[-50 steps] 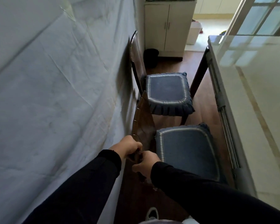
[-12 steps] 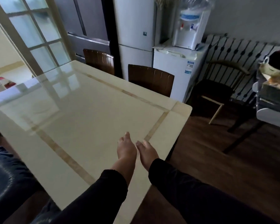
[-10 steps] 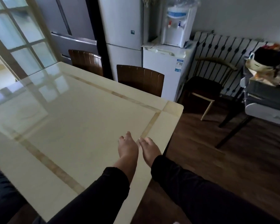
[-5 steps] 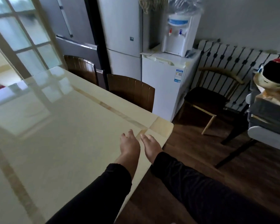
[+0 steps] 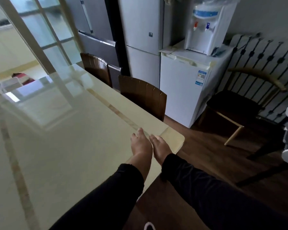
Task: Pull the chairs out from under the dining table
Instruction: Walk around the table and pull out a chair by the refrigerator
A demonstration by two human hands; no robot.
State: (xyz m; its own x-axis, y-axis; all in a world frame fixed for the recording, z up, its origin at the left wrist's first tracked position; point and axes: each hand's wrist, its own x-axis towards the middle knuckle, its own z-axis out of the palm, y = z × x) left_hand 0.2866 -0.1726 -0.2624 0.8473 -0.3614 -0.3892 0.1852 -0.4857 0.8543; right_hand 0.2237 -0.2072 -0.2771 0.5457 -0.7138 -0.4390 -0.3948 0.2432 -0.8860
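Observation:
A glossy cream dining table (image 5: 60, 140) fills the left and middle of the view. Two dark brown wooden chairs are tucked under its far side, only their backs showing: the nearer chair (image 5: 143, 95) by the table's corner and the farther chair (image 5: 96, 68) behind it. My left hand (image 5: 140, 143) and my right hand (image 5: 160, 148) are stretched side by side over the table's near right corner, fingers extended, holding nothing. Both hands are well short of the nearer chair.
A small white fridge (image 5: 188, 87) with a water dispenser (image 5: 204, 27) on top stands just right of the nearer chair. Tall refrigerators (image 5: 140, 35) line the wall behind. A black armchair (image 5: 236, 103) sits at the right before a radiator on dark wood floor.
Five seconds ago both hands gripped a chair back by the wall. Over the last second the view has shifted along the table's end toward its right corner; the hands stay empty.

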